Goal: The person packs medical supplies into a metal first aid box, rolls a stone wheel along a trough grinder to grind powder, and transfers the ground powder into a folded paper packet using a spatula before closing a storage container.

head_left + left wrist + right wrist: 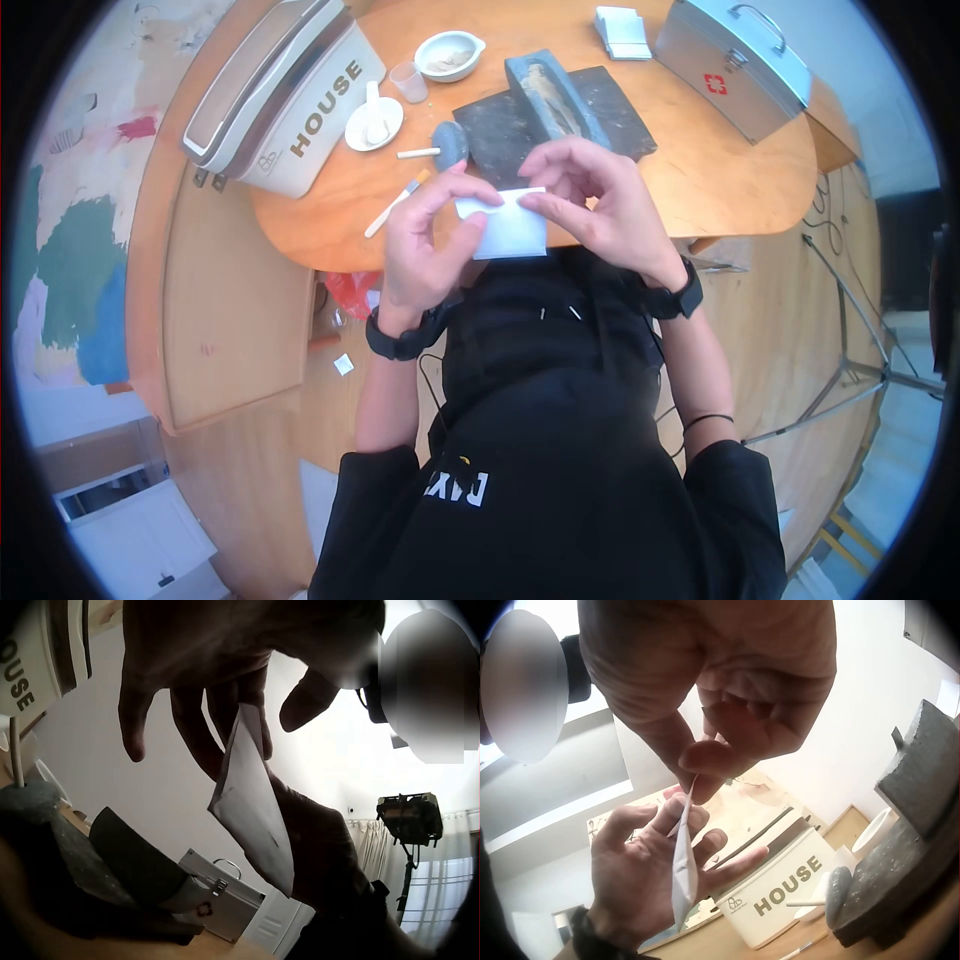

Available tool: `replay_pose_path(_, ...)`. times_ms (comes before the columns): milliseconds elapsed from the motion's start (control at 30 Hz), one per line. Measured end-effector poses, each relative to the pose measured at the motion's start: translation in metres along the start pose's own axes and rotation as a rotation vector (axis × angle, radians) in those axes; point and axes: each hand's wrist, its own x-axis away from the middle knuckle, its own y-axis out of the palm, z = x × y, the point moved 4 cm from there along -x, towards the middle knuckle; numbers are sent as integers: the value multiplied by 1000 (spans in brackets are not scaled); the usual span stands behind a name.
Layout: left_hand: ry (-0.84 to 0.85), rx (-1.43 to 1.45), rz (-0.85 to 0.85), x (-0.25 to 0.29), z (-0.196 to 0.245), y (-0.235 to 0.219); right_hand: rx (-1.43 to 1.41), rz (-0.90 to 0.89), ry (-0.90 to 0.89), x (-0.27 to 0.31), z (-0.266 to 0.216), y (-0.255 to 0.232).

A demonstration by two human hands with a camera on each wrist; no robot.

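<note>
A folded white paper [515, 230] is raised before the torso, over the table's near edge. My right hand [600, 195] pinches its upper right edge between thumb and fingers, and the right wrist view shows the pinch with the paper nearly edge-on. The left hand [430, 240] holds the upper left part, its index fingertip on the near face and its thumb by the left edge. In the left wrist view the paper [251, 799] hangs from among the left fingers, one on each side, with the left thumb apart. Its remaining left fingers are spread in the right wrist view.
Beyond the hands, a grey block with a hollow [555, 100] stands on a black slab [490, 125]. Left lie a brush [395, 205], a grey-headed mallet [450, 145], a dish [385, 140] and a bowl [447, 72]. A HOUSE bin [300, 110] and first-aid box [735, 75] flank them.
</note>
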Motion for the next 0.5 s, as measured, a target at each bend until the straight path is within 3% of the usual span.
replay_pose_path(67,-140,-72,168,-3,-1,5,26,-18,21,-6,0,3)
replay_pose_path(133,-209,-158,156,-5,-8,-2,65,-47,-38,-11,6,9)
replay_pose_path(200,-92,-405,-39,-5,-15,-9,187,-111,-93,-18,9,17)
replay_pose_path(333,-16,-503,-75,-2,-21,-26,239,-208,-5,-33,21,32)
replay_pose_path(367,-10,-514,-86,-1,-22,-28,284,-239,-105,-37,23,34)
replay_pose_path(500,-67,-525,-89,4,-31,-40,326,-296,-167,-49,31,42)
